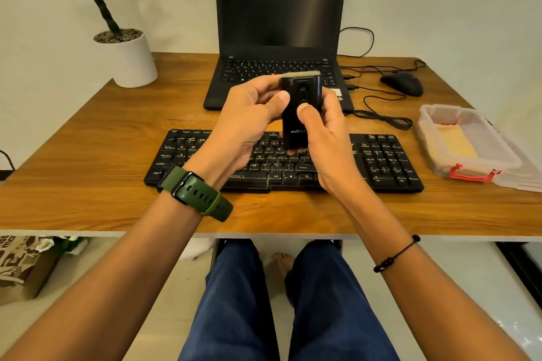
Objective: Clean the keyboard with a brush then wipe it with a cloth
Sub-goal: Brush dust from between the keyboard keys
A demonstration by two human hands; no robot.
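I hold a black rectangular brush [297, 123] upright above the black keyboard [381, 160], its pale bristles at the top. My left hand [249, 120] grips its left side with the thumb on the front face. My right hand [325, 132] grips its right side, thumb pressing a round button on the front. The keyboard lies flat near the front of the wooden desk [88, 149]; its middle keys are hidden behind my hands. A yellow cloth [457, 141] lies inside a clear plastic box [498, 155] to the right.
An open black laptop [278, 23] stands behind the keyboard. A black mouse [402, 83] and its coiled cables [381, 114] lie at the back right. A white plant pot [129, 58] stands at the back left. My legs show under the desk.
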